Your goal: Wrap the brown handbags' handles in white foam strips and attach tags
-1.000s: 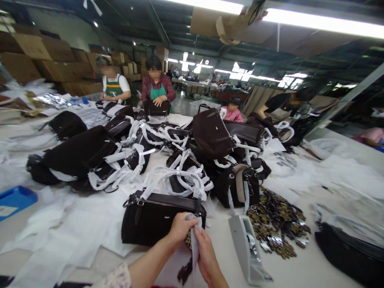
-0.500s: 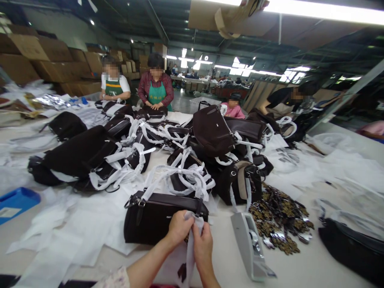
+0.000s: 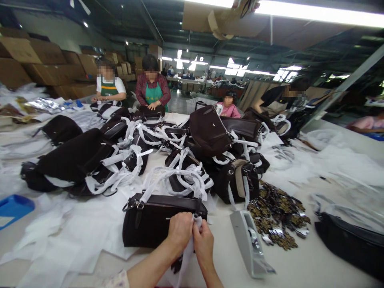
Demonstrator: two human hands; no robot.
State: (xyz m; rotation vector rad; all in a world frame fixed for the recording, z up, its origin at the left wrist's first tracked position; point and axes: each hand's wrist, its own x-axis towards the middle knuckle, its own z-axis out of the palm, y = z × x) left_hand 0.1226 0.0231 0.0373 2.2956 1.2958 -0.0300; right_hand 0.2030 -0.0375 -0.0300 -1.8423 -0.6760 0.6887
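Observation:
A dark handbag (image 3: pixel 150 224) stands in front of me on the table, its handles wrapped in white paper (image 3: pixel 168 172). At the bag's right end, my left hand (image 3: pixel 181 229) is closed on a strip of white tissue paper (image 3: pixel 187 256). Close beside it, my right hand (image 3: pixel 204 236) pinches the same strip just below the handle's ring. The strip hangs down between my wrists. A small dark piece (image 3: pixel 177 264) shows behind the strip, partly hidden by my left forearm.
A grey tape dispenser (image 3: pixel 247 244) and a heap of brown and gold tags (image 3: pixel 279 216) lie to the right. Another dark bag (image 3: pixel 351 240) is at the far right. Wrapped bags (image 3: pixel 207 132) pile up beyond. White sheets (image 3: pixel 54 244) and a blue tray (image 3: pixel 15 208) are left. Several people work across the table.
My left hand has turned over, its back now facing up, and sits closer to my right hand. The whole view has shifted slightly.

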